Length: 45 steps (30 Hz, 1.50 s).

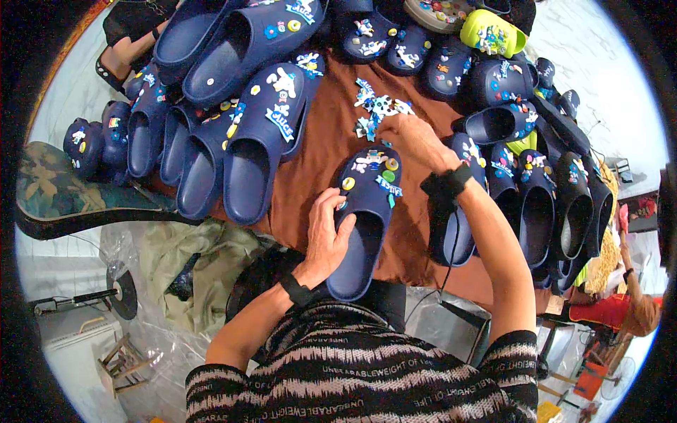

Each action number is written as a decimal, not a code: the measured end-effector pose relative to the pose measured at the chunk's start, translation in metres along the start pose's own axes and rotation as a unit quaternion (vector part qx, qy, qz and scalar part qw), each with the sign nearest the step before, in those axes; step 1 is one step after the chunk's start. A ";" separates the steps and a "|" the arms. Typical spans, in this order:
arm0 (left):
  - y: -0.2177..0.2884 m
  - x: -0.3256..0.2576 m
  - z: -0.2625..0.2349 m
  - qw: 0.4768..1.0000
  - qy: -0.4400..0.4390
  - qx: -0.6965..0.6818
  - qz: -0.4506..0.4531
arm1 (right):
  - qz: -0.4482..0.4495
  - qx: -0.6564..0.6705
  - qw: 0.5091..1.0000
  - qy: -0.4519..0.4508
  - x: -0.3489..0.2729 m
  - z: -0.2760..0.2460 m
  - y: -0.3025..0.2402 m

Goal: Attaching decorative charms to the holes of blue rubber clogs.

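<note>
A navy clog (368,203) lies toe away from me at the near edge of a brown cloth (331,123). Several shoe charms in white, yellow, green and blue are fixed on its upper. My left hand (323,238) grips the clog's left side, thumb over the foot opening. Just beyond the toe is a small heap of loose blue and white charms (368,109). My right hand (421,143) reaches into this heap with its fingers bent together; its fingertips touch the charms, and what they pinch, if anything, is hidden.
Decorated navy clogs (250,176) crowd the left, with more clogs (537,211) on the right. A lime-green clog (493,34) stands at the far right. A camouflage-patterned cushioned surface (77,187) adjoins the cloth. A dark cable (455,247) hangs from my right wristband. Another person's arm (120,60) shows at far left.
</note>
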<state>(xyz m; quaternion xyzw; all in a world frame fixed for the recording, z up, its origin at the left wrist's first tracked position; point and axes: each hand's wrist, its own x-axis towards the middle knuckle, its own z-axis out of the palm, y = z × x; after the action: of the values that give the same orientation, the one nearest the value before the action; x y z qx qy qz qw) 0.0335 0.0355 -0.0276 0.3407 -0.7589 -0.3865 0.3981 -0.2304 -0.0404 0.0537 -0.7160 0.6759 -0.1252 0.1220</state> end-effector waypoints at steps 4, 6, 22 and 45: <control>0.000 0.002 -0.007 1.000 -0.006 0.006 -0.014 | -0.035 0.049 0.998 -0.030 0.027 0.016 0.024; -0.004 0.001 -0.004 1.000 0.000 0.022 0.005 | -0.034 0.038 0.998 -0.048 0.039 0.031 0.027; -0.006 0.012 -0.001 1.000 -0.001 0.014 0.008 | -0.074 0.112 0.991 -0.001 0.060 0.046 0.033; -0.005 0.013 -0.001 1.000 0.003 -0.007 0.006 | -0.068 -0.080 0.991 -0.087 0.103 0.061 0.015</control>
<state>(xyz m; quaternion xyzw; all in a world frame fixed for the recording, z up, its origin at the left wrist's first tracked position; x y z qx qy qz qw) 0.0295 0.0225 -0.0275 0.3344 -0.7571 -0.3887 0.4048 -0.2180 -0.1433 -0.0074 -0.7757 0.6205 -0.0154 0.1140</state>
